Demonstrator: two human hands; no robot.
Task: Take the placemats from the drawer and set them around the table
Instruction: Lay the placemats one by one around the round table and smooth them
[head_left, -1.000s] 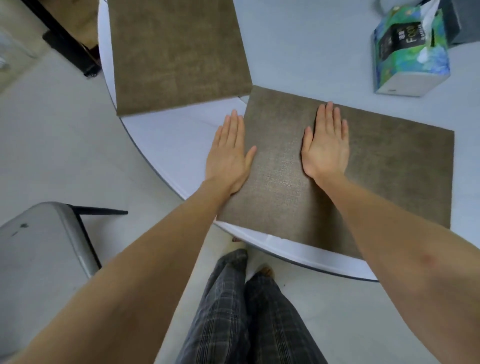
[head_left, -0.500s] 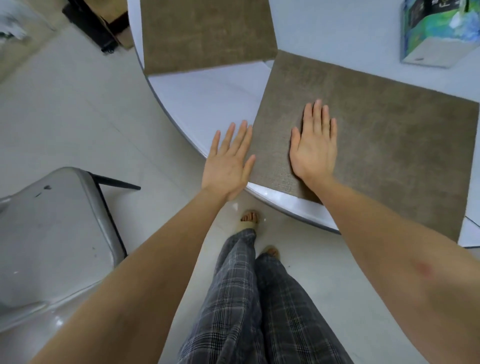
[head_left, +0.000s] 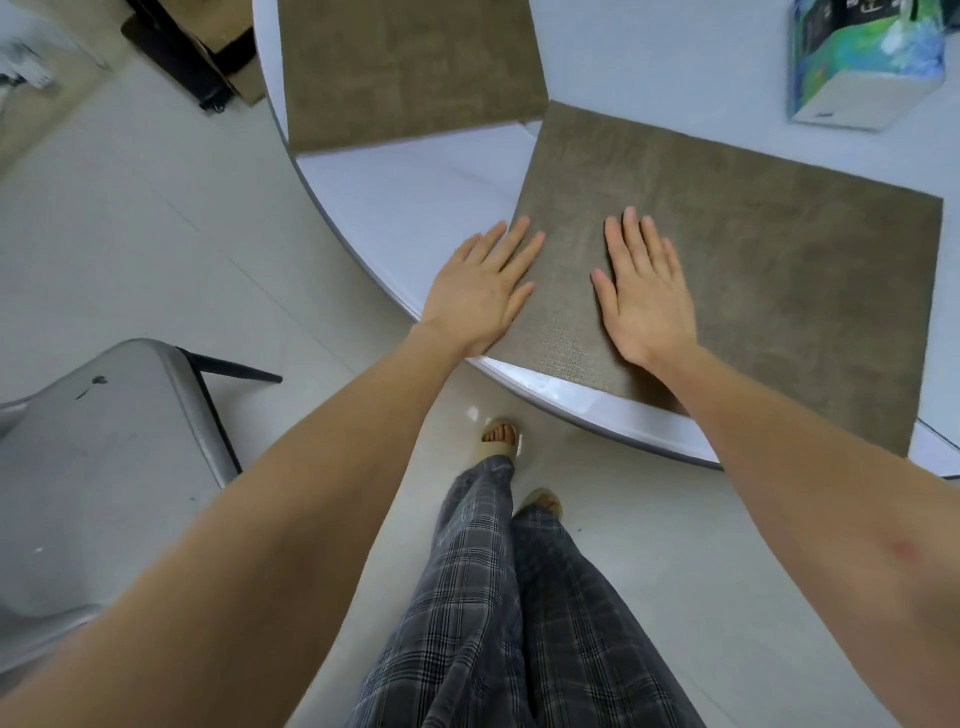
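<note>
- Since the half-second-earlier frame, the left hand (head_left: 480, 291) has come back onto the bench: it hung off the rim then, and now lies at the left edge of the near placemat (head_left: 727, 270), fingertips on the cloth and palm on the bare top. The right hand (head_left: 647, 296) has stayed flat on the mat.
- Head view: both hands are spread, palms down, fingers (head_left: 631, 234) straight; they press and grip nothing.
- The near placemat lies on the round white bench (head_left: 415, 208), its lower edge at or slightly over the rim. A second placemat (head_left: 410, 67) lies further round, their corners nearly touching.
- Step in hand, as I judge it: squaring and smoothing this mat in its place.
- Next move likely calls for a small inward slide, then lifting off to fetch another mat; no drawer shows here.
- A tissue box (head_left: 867, 62) sits beyond, and a grey chair (head_left: 104, 467) stands left.
</note>
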